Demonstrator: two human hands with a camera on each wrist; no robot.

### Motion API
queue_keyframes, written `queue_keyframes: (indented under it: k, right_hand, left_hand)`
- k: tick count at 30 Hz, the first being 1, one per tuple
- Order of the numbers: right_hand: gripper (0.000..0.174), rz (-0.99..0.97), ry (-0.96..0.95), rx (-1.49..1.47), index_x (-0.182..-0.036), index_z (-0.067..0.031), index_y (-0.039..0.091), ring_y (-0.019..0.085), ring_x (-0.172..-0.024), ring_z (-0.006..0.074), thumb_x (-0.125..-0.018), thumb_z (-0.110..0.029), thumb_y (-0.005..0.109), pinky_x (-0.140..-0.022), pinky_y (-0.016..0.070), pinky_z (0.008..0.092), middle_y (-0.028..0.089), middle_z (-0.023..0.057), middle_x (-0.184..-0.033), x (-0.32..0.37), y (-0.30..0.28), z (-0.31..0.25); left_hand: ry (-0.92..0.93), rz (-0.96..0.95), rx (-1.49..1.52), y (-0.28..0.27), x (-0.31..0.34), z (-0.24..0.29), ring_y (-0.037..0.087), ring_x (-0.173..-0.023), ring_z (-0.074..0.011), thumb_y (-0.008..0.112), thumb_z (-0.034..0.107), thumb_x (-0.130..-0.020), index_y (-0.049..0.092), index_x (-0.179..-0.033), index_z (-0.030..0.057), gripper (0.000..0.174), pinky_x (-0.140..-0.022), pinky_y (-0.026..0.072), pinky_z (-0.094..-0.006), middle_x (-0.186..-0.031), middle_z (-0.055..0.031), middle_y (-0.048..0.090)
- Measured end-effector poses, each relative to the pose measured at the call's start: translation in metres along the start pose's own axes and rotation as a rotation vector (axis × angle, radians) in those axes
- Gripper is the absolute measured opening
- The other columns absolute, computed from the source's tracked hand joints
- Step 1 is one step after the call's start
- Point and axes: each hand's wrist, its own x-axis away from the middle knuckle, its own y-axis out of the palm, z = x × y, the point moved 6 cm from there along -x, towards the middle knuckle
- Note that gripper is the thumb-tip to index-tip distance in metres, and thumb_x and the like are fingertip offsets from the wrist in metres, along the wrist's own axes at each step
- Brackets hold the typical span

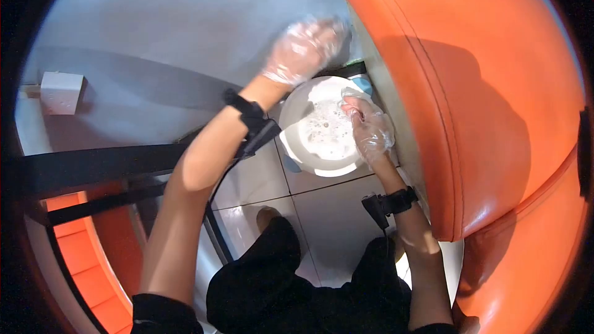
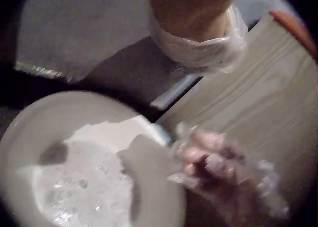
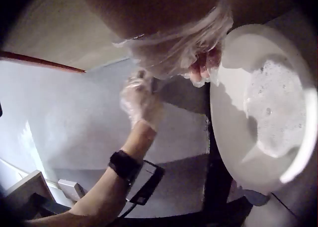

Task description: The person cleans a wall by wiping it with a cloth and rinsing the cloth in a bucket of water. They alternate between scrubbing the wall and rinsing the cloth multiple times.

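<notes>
My left hand (image 1: 306,49), in a clear plastic glove, is up against the grey wall (image 1: 185,18) beyond the basin. It is blurred, and a dark grey patch shows at its fingertips; I cannot tell whether it holds something there. My right hand (image 1: 371,127), gloved the same way, hangs over the right side of a white basin (image 1: 303,148). Its fingers (image 2: 196,155) are loosely bent, with nothing visible in them. Foamy, whitish water (image 1: 328,130) lies in the basin.
An orange padded seat (image 1: 427,86) with a pale wood-look side panel (image 2: 248,97) stands close right of the basin. A black bar (image 1: 111,164) runs along the left. The floor is tiled (image 1: 334,210). A white socket box (image 1: 62,93) sticks out from the wall.
</notes>
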Motion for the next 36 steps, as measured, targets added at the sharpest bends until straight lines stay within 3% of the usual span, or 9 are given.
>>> queue_keyframes:
  k: [5,9,13,16,17,23,29,35,36]
  right_hand:
    - [0.028,-0.082,0.129,0.035,-0.119,-0.004,0.059,0.063,-0.096,0.0158,-0.094,-0.004,0.048,-0.086,0.0459,0.0269,0.069,0.0117,-0.103,0.001,0.006,-0.014]
    - [0.027,-0.095,0.134,-0.092,-0.119,-0.003,0.059,0.063,-0.098,0.0156,-0.094,-0.004,0.047,-0.086,0.0452,0.0266,0.069,0.012,-0.102,0.002,0.015,-0.006]
    - [0.027,-0.07,0.133,-0.209,-0.119,-0.0024,0.058,0.063,-0.096,0.0157,-0.094,-0.004,0.047,-0.086,0.0452,0.0263,0.069,0.012,-0.101,0.005,0.017,0.003]
    - [0.027,-0.096,0.122,-0.067,-0.118,-0.0022,0.059,0.062,-0.096,0.0157,-0.094,-0.003,0.047,-0.088,0.0455,0.0265,0.068,0.0124,-0.102,0.005,0.013,-0.007]
    - [0.027,-0.068,0.097,-0.053,-0.118,-0.0022,0.059,0.062,-0.095,0.0155,-0.094,-0.003,0.048,-0.088,0.0458,0.0263,0.068,0.0121,-0.102,0.004,0.012,-0.002]
    - [0.026,-0.042,0.085,-0.103,-0.117,-0.0021,0.06,0.063,-0.094,0.0157,-0.093,-0.003,0.048,-0.087,0.0464,0.0264,0.068,0.0113,-0.1,0.003,0.015,0.01]
    - [0.024,-0.084,0.12,0.064,-0.115,-0.0005,0.06,0.062,-0.094,0.0158,-0.094,-0.004,0.048,-0.086,0.0458,0.026,0.067,0.0112,-0.1,0.011,0.013,-0.002]
    - [0.025,-0.094,0.124,0.041,-0.118,-0.0095,0.061,0.064,-0.091,0.022,-0.095,-0.009,0.05,-0.081,0.0496,0.0318,0.068,0.0137,-0.102,0.009,0.015,-0.002]
    - [0.025,-0.092,0.13,0.019,-0.118,-0.0097,0.061,0.064,-0.091,0.0216,-0.095,-0.009,0.05,-0.081,0.0495,0.031,0.069,0.013,-0.101,0.009,0.016,0.001]
  left_hand:
    - [-0.012,-0.274,0.111,0.124,0.065,0.035,0.06,-0.105,-0.0269,0.055,0.026,-0.086,0.063,-0.111,0.01,0.031,-0.081,0.0538,-0.0384,-0.117,-0.008,0.061]
    - [-0.014,-0.37,0.088,0.063,0.045,0.01,0.056,-0.114,-0.0207,0.051,0.015,-0.085,0.063,-0.117,0.014,0.034,-0.088,0.0474,-0.0378,-0.122,-0.0025,0.061]
    - [-0.06,0.149,-0.101,-0.052,0.037,-0.044,0.059,-0.107,-0.0211,0.045,0.022,-0.088,0.063,-0.123,0.0145,0.04,-0.089,0.0459,-0.0386,-0.119,-0.0049,0.065]
    - [-0.214,0.443,-0.168,-0.137,0.033,-0.089,0.061,-0.101,-0.0155,0.06,0.001,-0.075,0.067,-0.118,0.0216,0.048,-0.086,0.0457,-0.0363,-0.11,0.0026,0.068]
    - [-0.208,0.453,-0.277,-0.159,0.033,-0.092,0.058,-0.108,-0.0181,0.045,0.017,-0.082,0.064,-0.125,0.0187,0.047,-0.095,0.0371,-0.034,-0.117,-0.0008,0.067]
    - [-0.249,0.276,-0.081,-0.072,0.078,-0.059,0.058,-0.101,-0.0097,0.056,0.009,-0.081,0.061,-0.127,0.0219,0.048,-0.083,0.0406,-0.0298,-0.123,0.0042,0.063]
    - [-0.113,-0.457,-0.108,0.062,0.147,0.007,0.054,-0.094,-0.0181,0.058,0.014,-0.08,0.065,-0.108,0.0177,0.029,-0.076,0.045,-0.0343,-0.099,0.003,0.056]
    - [-0.353,-0.154,0.022,-0.002,0.131,-0.03,0.055,-0.095,-0.0221,0.058,0.013,-0.075,0.064,-0.109,0.0211,0.035,-0.079,0.0465,-0.037,-0.106,0.0,0.059]
    - [-0.393,-0.261,-0.004,-0.009,0.138,-0.047,0.062,-0.094,-0.0295,0.057,0.025,-0.092,0.064,-0.103,0.0113,0.018,-0.085,0.0499,-0.0435,-0.12,-0.0046,0.059]
